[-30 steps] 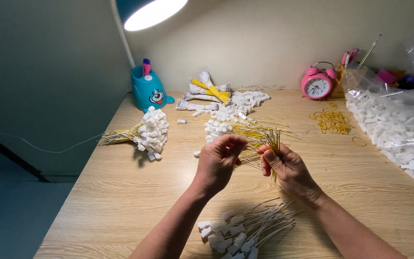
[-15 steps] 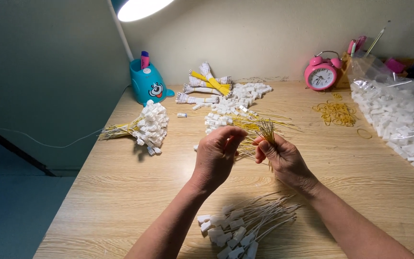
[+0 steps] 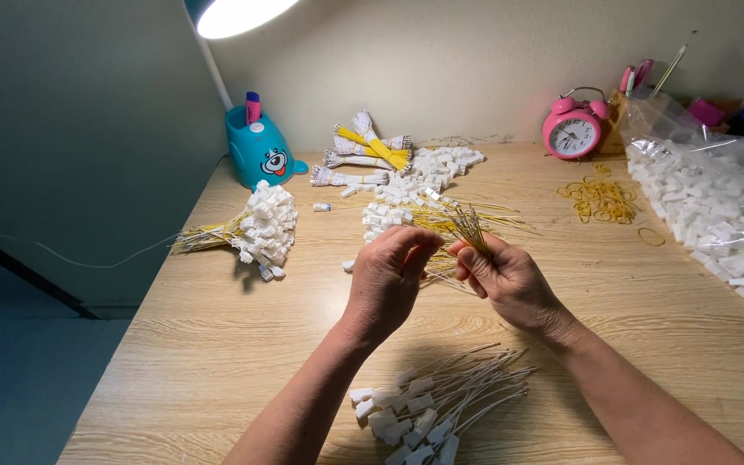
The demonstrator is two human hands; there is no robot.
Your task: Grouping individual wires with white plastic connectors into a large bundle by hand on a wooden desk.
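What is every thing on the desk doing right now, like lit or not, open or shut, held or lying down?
Lamp: lit.
Left hand: fingers curled shut; what they pinch is hidden.
Right hand: shut on yellow wires, tips pointing up.
White-wire bundle: lying loose on the desk.
Yellow bundle with white plugs: lying flat.
Plastic bag: open, full of white plugs.
Pink alarm clock: upright.
Blue pen holder: upright, pen inside.

left hand: fingertips have closed in toward the right hand, now nearly touching | yellow wire bundle: tips lifted a little, held more upright | both hands: drifted slightly nearer the body
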